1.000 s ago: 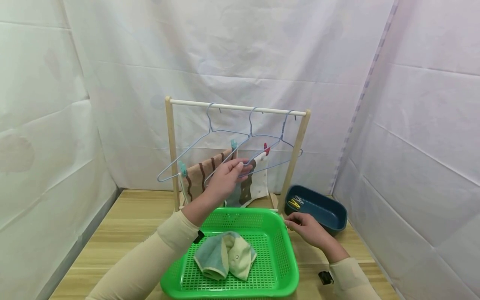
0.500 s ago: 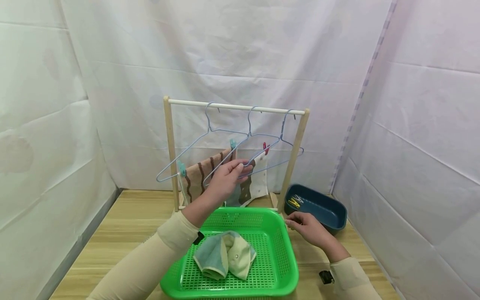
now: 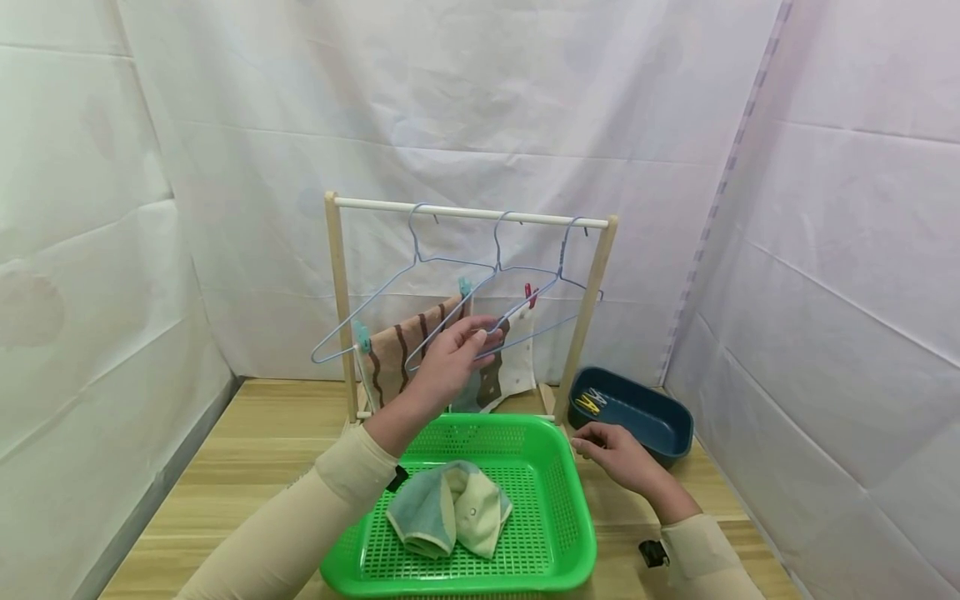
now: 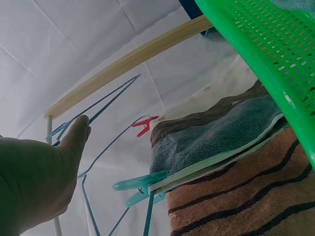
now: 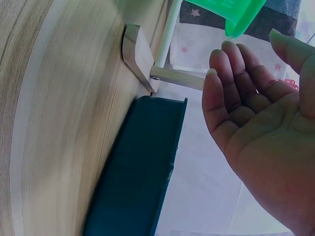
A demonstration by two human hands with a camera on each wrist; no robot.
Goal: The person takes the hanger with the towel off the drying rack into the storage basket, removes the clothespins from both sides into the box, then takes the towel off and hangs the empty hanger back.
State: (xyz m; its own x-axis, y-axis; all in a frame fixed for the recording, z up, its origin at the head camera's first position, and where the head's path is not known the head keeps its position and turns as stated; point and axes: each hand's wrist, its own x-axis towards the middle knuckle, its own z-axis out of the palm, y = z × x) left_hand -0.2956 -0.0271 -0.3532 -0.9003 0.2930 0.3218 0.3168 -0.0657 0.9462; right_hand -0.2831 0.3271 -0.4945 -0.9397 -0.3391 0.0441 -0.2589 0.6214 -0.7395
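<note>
My left hand [image 3: 453, 350] reaches over the basket and pinches the left corner of the right-hand blue clothes hanger [image 3: 517, 315]. In the left wrist view, the thumb covers part of that hanger's wire. Two more blue hangers [image 3: 375, 292] hang beside it from the white rail [image 3: 465, 212]. My right hand [image 3: 618, 458] is loosely curled and holds nothing, close to the right rim of the green basket [image 3: 581, 533]. A blue-and-cream cloth [image 3: 450, 508] lies folded in the basket.
Behind the hangers hang a brown striped towel [image 3: 405, 350] with teal clothespins [image 3: 362, 337] and a patterned cloth [image 3: 517, 358] with a red clothespin [image 3: 531, 295]. A dark blue bin [image 3: 652, 417] holding yellow and white clothespins [image 3: 589, 403] stands right of the rack's wooden post [image 3: 587, 317].
The right-hand hanger swings very slightly, while the left hand stays at its corner. The right hand stays beside the basket. The head view shifts a little.
</note>
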